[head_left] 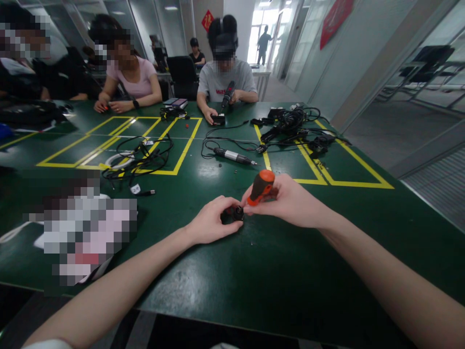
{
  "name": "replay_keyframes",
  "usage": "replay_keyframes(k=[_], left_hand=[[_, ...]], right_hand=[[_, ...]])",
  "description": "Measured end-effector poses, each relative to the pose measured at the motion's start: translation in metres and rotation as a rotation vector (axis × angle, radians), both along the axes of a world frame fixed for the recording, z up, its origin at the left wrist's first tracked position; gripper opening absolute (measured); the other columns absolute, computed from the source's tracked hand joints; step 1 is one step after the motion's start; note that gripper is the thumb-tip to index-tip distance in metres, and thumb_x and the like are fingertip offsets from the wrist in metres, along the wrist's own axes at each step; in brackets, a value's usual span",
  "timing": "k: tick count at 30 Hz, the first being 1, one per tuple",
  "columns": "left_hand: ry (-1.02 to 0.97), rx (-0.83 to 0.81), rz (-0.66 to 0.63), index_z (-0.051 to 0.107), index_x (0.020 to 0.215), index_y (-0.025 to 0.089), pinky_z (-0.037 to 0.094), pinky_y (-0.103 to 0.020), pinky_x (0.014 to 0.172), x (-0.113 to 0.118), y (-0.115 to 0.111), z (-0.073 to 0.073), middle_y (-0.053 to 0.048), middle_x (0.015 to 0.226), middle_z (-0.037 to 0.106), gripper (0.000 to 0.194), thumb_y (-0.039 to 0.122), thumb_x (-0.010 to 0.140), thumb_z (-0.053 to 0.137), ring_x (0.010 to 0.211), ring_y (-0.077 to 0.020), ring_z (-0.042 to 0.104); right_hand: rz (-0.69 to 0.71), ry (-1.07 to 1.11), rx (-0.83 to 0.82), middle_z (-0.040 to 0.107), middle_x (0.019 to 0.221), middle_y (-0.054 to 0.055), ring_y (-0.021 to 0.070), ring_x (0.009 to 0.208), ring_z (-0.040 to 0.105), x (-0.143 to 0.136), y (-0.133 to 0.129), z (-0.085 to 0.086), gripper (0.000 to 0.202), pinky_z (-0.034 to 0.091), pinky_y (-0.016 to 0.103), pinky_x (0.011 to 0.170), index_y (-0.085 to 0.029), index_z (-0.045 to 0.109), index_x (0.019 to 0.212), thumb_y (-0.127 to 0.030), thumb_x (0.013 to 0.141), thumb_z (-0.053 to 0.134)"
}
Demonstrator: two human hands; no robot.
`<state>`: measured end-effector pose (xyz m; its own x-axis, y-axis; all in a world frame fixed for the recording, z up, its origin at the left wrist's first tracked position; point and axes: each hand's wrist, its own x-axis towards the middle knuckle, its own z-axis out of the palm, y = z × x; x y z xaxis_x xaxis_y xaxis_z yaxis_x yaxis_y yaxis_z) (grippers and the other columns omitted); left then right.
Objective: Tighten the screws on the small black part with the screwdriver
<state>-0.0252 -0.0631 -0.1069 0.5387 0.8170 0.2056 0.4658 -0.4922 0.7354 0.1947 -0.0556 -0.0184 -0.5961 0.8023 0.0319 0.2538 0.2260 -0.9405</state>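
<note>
Between thumb and fingers, my left hand (209, 223) grips a small round black part (238, 213) low over the green table. My right hand (290, 201) is closed around a screwdriver (262, 186) with an orange and dark grey handle. The handle tilts up and to the right. Its lower end points down toward the black part, where my right fingertips meet it. The screwdriver's shaft and tip are mostly hidden by my fingers, so I cannot tell whether the tip touches the part.
A black and silver pen-shaped electric screwdriver (234, 156) lies ahead with its cord. Tangled black cables (290, 123) pile up at the far right, and more cables (145, 155) lie at the left. Blurred-out items (98, 232) rest near my left arm. Across the table, a person (227, 77) holds a power tool.
</note>
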Motion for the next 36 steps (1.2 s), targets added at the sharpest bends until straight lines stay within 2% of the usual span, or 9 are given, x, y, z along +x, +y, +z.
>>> replay_keyframes(k=[3,9,13,16,19,22,26,31,36], left_hand=[[-0.001,-0.007,0.002,0.067,0.103,0.02,0.049,-0.032,0.079,0.0,0.0,0.001,-0.002,0.093,0.069,0.023,0.032,0.084,0.073,0.083,-0.0179,0.061],[-0.008,-0.027,-0.005,0.068,0.099,0.02,0.048,-0.031,0.078,-0.001,0.001,0.003,-0.002,0.094,0.071,0.02,0.032,0.084,0.073,0.083,-0.0172,0.063],[0.018,-0.014,0.006,0.067,0.1,0.02,0.049,-0.032,0.079,-0.001,0.0,0.003,-0.003,0.097,0.071,0.021,0.033,0.085,0.072,0.087,-0.0179,0.063],[0.012,-0.009,0.003,0.068,0.098,0.02,0.05,-0.032,0.08,-0.001,0.0,0.002,-0.003,0.096,0.072,0.019,0.033,0.085,0.072,0.085,-0.0174,0.063],[-0.008,0.003,-0.001,0.069,0.097,0.019,0.051,-0.031,0.077,-0.001,0.0,0.002,-0.002,0.093,0.072,0.019,0.033,0.085,0.073,0.081,-0.0165,0.064],[-0.018,0.01,0.014,0.071,0.1,0.019,0.053,-0.03,0.077,-0.001,0.001,0.001,-0.002,0.092,0.074,0.02,0.032,0.084,0.075,0.08,-0.0161,0.065],[-0.099,-0.019,0.005,0.072,0.104,0.018,0.056,-0.03,0.081,-0.001,0.001,0.001,-0.002,0.095,0.076,0.022,0.027,0.084,0.077,0.084,-0.0163,0.068],[-0.217,-0.086,0.04,0.07,0.112,0.017,0.059,-0.033,0.088,0.002,0.001,-0.001,-0.005,0.104,0.076,0.03,0.025,0.084,0.08,0.092,-0.0171,0.071],[-0.238,-0.096,0.113,0.07,0.099,0.017,0.061,-0.033,0.085,0.004,0.002,-0.005,-0.004,0.098,0.075,0.024,0.026,0.081,0.084,0.089,-0.0171,0.071]], right_hand=[[0.001,0.008,0.008,0.077,0.082,0.003,0.021,0.08,0.074,0.002,0.002,-0.002,0.027,0.061,0.034,0.078,-0.017,0.075,0.081,-0.04,0.075,0.088],[0.029,0.127,-0.103,0.079,0.092,0.005,0.0217,0.083,0.078,0.001,0.001,-0.007,0.039,0.064,0.036,0.08,-0.017,0.07,0.106,-0.038,0.078,0.087],[0.071,0.187,-0.151,0.078,0.091,0.004,0.0183,0.078,0.077,-0.001,0.0,-0.009,0.039,0.064,0.032,0.076,-0.018,0.064,0.112,-0.036,0.083,0.084],[0.058,0.202,-0.173,0.076,0.086,0.001,0.0175,0.078,0.075,-0.003,-0.001,-0.009,0.041,0.063,0.032,0.077,-0.02,0.063,0.108,-0.035,0.079,0.087],[0.041,0.177,-0.172,0.074,0.079,0.0,0.0169,0.072,0.072,-0.005,-0.001,-0.009,0.039,0.061,0.032,0.074,-0.019,0.066,0.093,-0.038,0.072,0.092],[0.041,0.142,-0.154,0.073,0.076,0.001,0.0165,0.071,0.07,-0.005,0.0,-0.008,0.034,0.06,0.032,0.075,-0.017,0.07,0.081,-0.039,0.069,0.093],[0.028,0.123,-0.116,0.074,0.076,0.001,0.0166,0.072,0.07,-0.003,0.002,-0.008,0.028,0.059,0.031,0.076,-0.017,0.074,0.079,-0.037,0.071,0.092],[0.035,0.149,-0.175,0.077,0.081,0.003,0.0183,0.072,0.073,-0.001,0.004,-0.009,0.036,0.061,0.033,0.075,-0.016,0.074,0.085,-0.043,0.07,0.093],[0.02,0.17,-0.18,0.076,0.081,0.004,0.018,0.074,0.074,-0.003,0.004,-0.011,0.038,0.062,0.032,0.075,-0.016,0.07,0.088,-0.044,0.074,0.091]])
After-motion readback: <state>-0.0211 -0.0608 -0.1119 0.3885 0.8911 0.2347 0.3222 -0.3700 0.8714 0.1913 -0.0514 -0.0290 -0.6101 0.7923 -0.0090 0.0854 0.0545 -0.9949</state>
